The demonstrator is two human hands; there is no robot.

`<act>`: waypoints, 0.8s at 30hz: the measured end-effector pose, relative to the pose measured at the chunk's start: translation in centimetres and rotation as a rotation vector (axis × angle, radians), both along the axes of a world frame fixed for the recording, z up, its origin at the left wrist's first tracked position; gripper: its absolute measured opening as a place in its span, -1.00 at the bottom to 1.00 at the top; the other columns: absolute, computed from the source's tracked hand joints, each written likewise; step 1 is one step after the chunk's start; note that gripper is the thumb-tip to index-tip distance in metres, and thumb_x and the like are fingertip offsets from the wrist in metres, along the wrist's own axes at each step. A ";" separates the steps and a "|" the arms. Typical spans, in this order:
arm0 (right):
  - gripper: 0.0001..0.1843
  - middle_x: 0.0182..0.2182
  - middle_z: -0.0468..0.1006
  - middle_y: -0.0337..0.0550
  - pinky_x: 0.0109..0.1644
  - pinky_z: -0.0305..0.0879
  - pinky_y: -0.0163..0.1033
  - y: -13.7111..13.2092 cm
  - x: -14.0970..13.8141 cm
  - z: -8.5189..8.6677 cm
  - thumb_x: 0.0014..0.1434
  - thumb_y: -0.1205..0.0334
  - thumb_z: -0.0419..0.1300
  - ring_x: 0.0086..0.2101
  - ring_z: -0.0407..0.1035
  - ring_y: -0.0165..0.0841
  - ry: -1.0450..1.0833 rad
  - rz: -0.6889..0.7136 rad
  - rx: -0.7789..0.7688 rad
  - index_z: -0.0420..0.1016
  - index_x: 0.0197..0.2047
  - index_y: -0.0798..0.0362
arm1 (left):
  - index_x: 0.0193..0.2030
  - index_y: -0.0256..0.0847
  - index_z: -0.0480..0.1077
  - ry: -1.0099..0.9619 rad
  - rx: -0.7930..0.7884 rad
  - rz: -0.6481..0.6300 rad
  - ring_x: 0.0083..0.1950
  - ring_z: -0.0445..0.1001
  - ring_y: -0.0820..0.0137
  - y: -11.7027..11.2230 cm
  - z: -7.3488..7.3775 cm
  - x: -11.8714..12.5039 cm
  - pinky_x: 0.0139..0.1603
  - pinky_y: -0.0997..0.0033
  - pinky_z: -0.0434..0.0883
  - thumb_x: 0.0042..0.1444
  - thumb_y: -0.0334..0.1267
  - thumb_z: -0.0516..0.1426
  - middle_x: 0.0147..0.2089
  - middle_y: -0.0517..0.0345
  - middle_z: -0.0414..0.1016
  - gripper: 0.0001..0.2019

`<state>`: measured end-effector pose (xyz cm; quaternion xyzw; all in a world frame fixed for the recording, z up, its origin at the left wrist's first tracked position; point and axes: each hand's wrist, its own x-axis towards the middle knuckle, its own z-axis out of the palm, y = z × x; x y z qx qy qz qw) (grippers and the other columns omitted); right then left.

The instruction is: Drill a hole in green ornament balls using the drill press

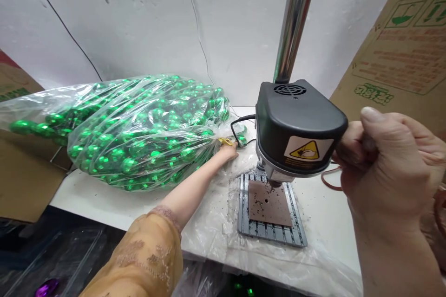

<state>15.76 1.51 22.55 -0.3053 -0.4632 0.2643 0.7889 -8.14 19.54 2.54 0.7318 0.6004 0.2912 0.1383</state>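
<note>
A small black bench drill press with a warning label stands in front of me, its chuck above a brown board that has a hole in it. That board lies on the grey slotted base, among dark shavings. My right hand is closed in a fist against the drill's right side; what its fingers wrap round is hidden. Stretched forward, my left hand is at the gathered neck of a clear plastic bag full of shiny green faceted baubles, by a yellow strip. Its fingers are mostly hidden.
A chrome column rises behind the drill. A black cable loops near my left hand. Cardboard boxes stand at right and left. Plastic sheeting covers the white table's front edge; a purple bauble lies below.
</note>
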 end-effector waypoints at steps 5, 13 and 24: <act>-0.55 -0.77 0.16 -0.38 -0.71 -0.13 -0.28 0.0 0.1 0.0 0.06 0.26 0.30 -0.74 0.01 -0.55 0.019 0.035 -0.006 0.15 -0.70 0.02 | -0.05 -0.15 0.51 0.153 -0.191 0.047 0.09 0.54 -0.09 -4.1 -1.0 -0.7 0.10 -0.15 0.46 -0.05 -0.36 0.41 0.03 -0.16 0.54 -0.62; -0.54 -0.79 0.14 -0.39 -0.68 -0.13 -0.27 0.0 -0.1 0.1 0.00 0.23 0.32 -0.74 -0.02 -0.55 0.053 0.046 -0.022 0.12 -0.72 0.01 | 0.25 -0.03 0.36 0.056 -0.072 -0.049 -0.02 0.55 0.15 -8.2 0.9 -1.9 0.04 0.18 0.46 0.17 -0.14 0.27 0.09 0.02 0.53 -0.50; -0.58 -0.79 0.15 -0.40 -0.69 -0.13 -0.25 0.3 0.0 -0.1 0.04 0.26 0.28 -0.75 -0.02 -0.56 0.061 0.049 0.011 0.16 -0.70 0.01 | 0.31 0.00 0.39 0.286 0.172 -0.080 0.07 0.44 0.06 -17.0 -2.0 -1.3 0.13 0.05 0.37 0.27 -0.16 0.19 0.04 -0.09 0.46 -0.53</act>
